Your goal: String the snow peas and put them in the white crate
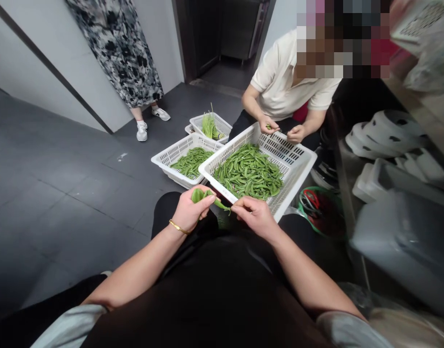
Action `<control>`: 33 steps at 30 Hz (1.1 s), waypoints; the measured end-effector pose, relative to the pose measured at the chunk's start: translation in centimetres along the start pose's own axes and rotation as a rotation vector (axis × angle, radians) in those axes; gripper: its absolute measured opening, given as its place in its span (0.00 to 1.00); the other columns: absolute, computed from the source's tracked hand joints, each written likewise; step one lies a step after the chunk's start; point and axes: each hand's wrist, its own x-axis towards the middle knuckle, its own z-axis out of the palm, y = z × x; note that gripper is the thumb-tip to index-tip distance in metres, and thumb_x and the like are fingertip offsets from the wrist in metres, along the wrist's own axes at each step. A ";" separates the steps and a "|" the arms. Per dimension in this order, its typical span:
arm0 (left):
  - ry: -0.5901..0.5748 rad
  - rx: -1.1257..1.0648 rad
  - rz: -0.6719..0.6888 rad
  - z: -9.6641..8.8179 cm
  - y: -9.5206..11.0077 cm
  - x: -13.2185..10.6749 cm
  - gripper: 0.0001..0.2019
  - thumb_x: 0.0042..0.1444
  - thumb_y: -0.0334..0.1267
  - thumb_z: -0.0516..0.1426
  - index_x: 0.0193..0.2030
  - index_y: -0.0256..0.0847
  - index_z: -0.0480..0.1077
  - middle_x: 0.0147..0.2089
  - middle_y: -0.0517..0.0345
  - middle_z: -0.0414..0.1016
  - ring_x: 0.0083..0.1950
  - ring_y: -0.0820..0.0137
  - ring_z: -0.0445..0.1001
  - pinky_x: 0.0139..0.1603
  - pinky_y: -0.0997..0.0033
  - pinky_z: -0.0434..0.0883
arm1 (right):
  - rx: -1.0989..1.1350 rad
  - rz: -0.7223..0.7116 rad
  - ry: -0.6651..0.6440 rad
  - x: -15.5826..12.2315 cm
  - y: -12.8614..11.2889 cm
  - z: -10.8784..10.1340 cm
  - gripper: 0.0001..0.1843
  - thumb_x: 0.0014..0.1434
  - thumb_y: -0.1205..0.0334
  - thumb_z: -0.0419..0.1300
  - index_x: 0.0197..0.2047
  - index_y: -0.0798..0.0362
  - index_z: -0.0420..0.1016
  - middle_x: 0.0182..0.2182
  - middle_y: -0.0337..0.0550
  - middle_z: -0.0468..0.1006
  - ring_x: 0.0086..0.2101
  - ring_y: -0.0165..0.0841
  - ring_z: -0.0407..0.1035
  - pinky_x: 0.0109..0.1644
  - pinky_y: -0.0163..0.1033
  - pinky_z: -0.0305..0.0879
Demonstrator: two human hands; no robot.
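Several green pea pods (pixel 197 195) are bunched in my left hand (pixel 190 209), whose fingers are closed around them. One pod (pixel 222 205) sticks out to the right, and my right hand (pixel 256 216) pinches at its thin tip with thumb and forefinger. Both hands are above my lap, at the near edge of a large white slotted basket (pixel 222 186) holding a heap of pea pods (pixel 249 171). Left of it, a second white basket (pixel 164 162) has more pods (pixel 193 162) in it.
A co-worker (pixel 279 77) sits opposite, both hands over the large basket's far rim. A smaller basket (pixel 227 126) with leafy green stalks (pixel 210 126) stands behind. Another person in a patterned skirt (pixel 123 53) stands by the wall. Grey bins (pixel 399 237) and white containers (pixel 384 133) line the right.
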 end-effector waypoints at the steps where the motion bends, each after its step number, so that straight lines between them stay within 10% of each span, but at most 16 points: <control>1: 0.002 0.042 0.009 0.1 -0.1 -0.1 0.10 0.49 0.39 0.63 0.33 0.35 0.69 0.21 0.61 0.71 0.14 0.82 0.56 0.14 0.80 0.54 | -0.020 -0.024 -0.017 0.0 0.2 0.0 0.08 0.59 0.58 0.58 0.33 0.54 0.72 0.26 0.39 0.71 0.26 0.27 0.65 0.32 0.32 0.61; 8: -0.093 0.739 0.388 -0.6 2.0 -0.3 0.08 0.54 0.37 0.57 0.39 0.37 0.73 0.37 0.50 0.77 0.32 0.71 0.73 0.32 0.73 0.70 | -0.376 -0.223 -0.199 0.0 1.1 0.3 0.13 0.64 0.62 0.52 0.31 0.55 0.72 0.25 0.41 0.72 0.26 0.28 0.65 0.30 0.32 0.56; 11: -0.460 1.105 0.530 -0.9 3.2 -0.6 0.07 0.55 0.34 0.54 0.39 0.38 0.72 0.39 0.50 0.76 0.41 0.67 0.74 0.41 0.70 0.70 | -0.507 -0.280 -0.342 -0.4 1.0 0.1 0.12 0.63 0.61 0.53 0.29 0.55 0.72 0.25 0.41 0.72 0.25 0.27 0.65 0.29 0.33 0.53; 14: -0.748 1.243 0.398 -0.6 2.8 -0.3 0.06 0.54 0.33 0.53 0.29 0.37 0.70 0.29 0.55 0.72 0.31 0.71 0.71 0.33 0.74 0.67 | -0.485 -0.316 -0.357 -0.4 0.8 0.2 0.13 0.63 0.61 0.53 0.29 0.55 0.72 0.26 0.42 0.73 0.25 0.28 0.65 0.28 0.33 0.54; 17: -0.681 0.906 0.115 0.0 0.9 0.1 0.08 0.54 0.39 0.55 0.28 0.37 0.68 0.24 0.59 0.69 0.24 0.75 0.65 0.26 0.77 0.63 | -0.174 -0.183 -0.243 -0.3 1.0 0.4 0.13 0.63 0.61 0.53 0.30 0.55 0.75 0.24 0.41 0.74 0.25 0.27 0.67 0.29 0.31 0.59; 20: -0.379 0.314 -0.163 0.6 -1.4 0.2 0.12 0.51 0.43 0.59 0.31 0.35 0.67 0.22 0.60 0.70 0.17 0.80 0.58 0.18 0.79 0.56 | 0.191 0.099 -0.103 -0.6 1.8 0.6 0.14 0.62 0.56 0.55 0.32 0.54 0.76 0.19 0.36 0.73 0.20 0.25 0.67 0.27 0.30 0.63; 25: 0.132 -0.274 -0.256 -1.3 -3.2 1.6 0.12 0.43 0.38 0.63 0.30 0.35 0.66 0.19 0.60 0.69 0.14 0.82 0.53 0.12 0.82 0.47 | 0.206 0.242 -0.042 -1.8 2.8 0.9 0.14 0.59 0.53 0.57 0.33 0.54 0.78 0.19 0.37 0.72 0.20 0.28 0.67 0.28 0.34 0.65; 30: 0.086 -0.584 -0.296 -4.8 -2.8 2.8 0.08 0.40 0.35 0.59 0.22 0.36 0.63 0.17 0.61 0.63 0.16 0.79 0.57 0.12 0.82 0.49 | -0.101 0.101 -0.338 -0.5 3.5 0.0 0.19 0.54 0.55 0.62 0.50 0.49 0.74 0.38 0.44 0.77 0.35 0.31 0.72 0.41 0.36 0.66; 33: -0.019 -0.684 -0.342 -5.1 -3.1 2.8 0.06 0.40 0.35 0.58 0.23 0.36 0.65 0.17 0.61 0.61 0.18 0.76 0.60 0.13 0.82 0.54 | -0.345 0.329 -0.373 3.1 5.7 -1.7 0.18 0.57 0.52 0.58 0.50 0.48 0.74 0.43 0.43 0.77 0.41 0.32 0.72 0.46 0.34 0.64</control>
